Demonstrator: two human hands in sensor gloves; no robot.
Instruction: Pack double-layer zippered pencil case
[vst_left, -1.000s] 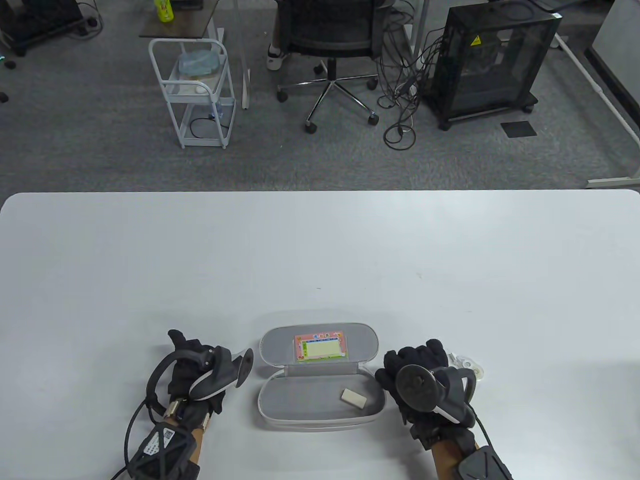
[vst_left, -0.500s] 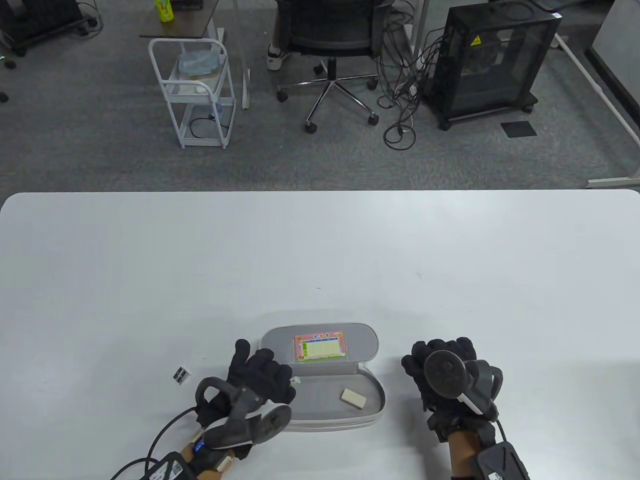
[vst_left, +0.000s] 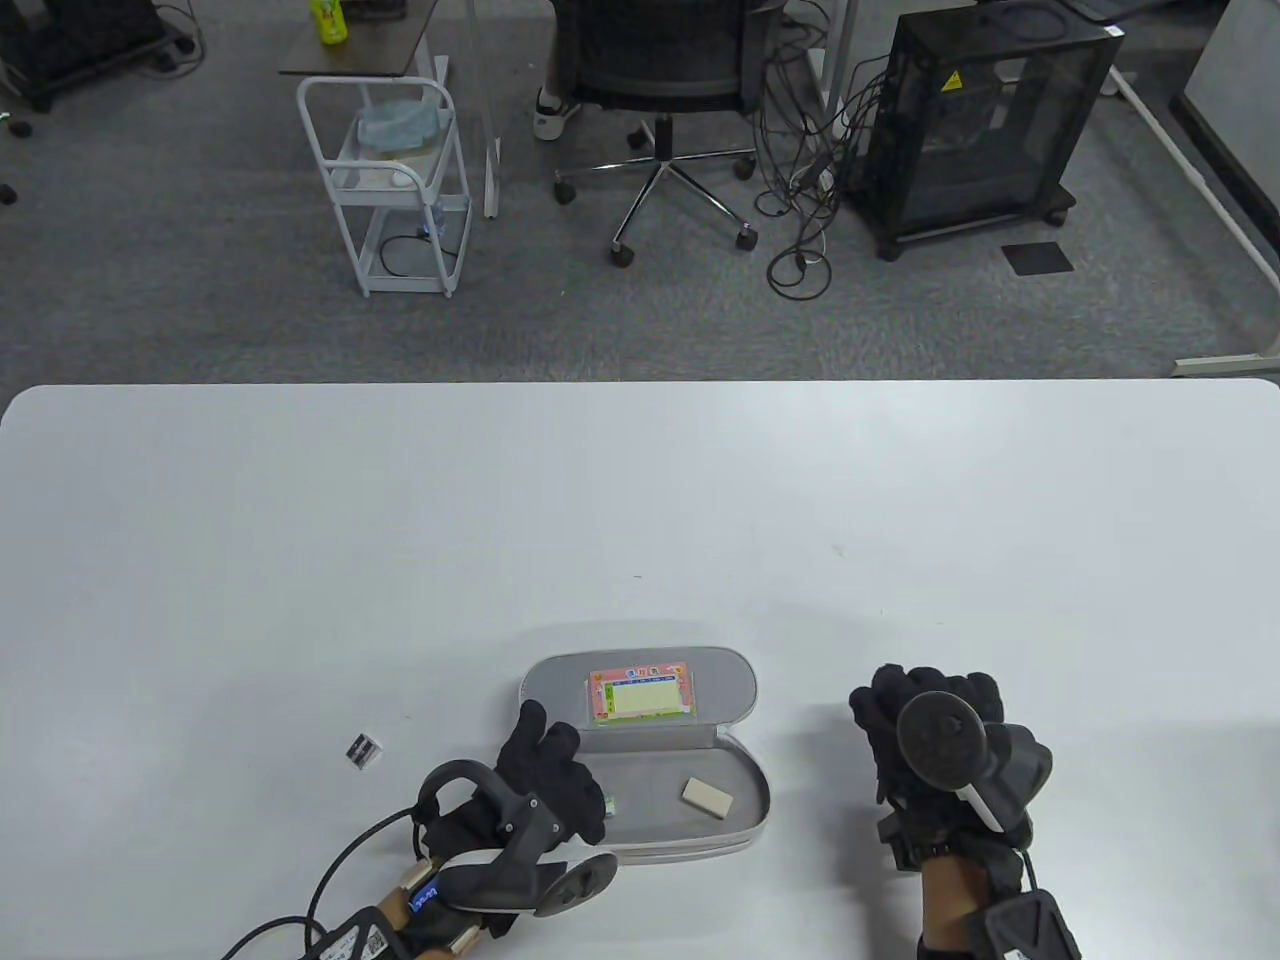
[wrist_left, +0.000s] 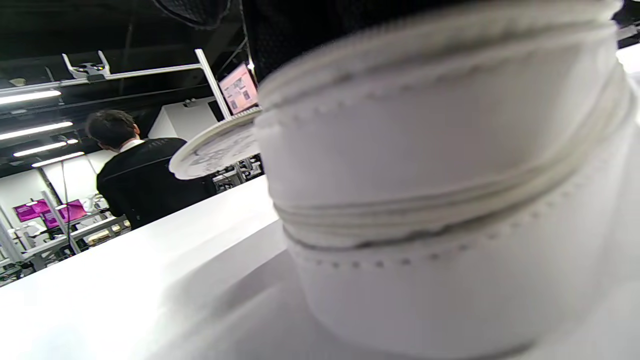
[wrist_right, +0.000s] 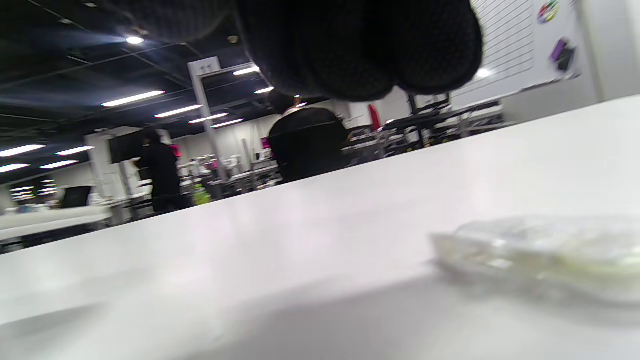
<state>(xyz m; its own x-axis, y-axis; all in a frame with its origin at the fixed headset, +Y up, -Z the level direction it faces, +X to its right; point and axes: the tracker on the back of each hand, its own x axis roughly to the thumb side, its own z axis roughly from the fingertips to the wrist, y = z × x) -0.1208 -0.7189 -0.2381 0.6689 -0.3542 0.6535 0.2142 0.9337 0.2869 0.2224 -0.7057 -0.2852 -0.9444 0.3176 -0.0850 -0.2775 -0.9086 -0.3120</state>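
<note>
Left-hand fingers (vst_left: 560, 765) over pencil case (vst_left: 700, 690)

My left hand (vst_left: 545, 775) sits at about seven o'clock, forearm running in from the bottom edge, fingers pointing toward one o'clock and loosely curled. My right hand (vst_left: 925, 725) sits at about four o'clock, palm down, fingers bent downward, forearm rising straight from the bottom edge.

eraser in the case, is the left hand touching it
No, the eraser lies alone in the right part of the case, apart from the left hand at its left end.
</note>
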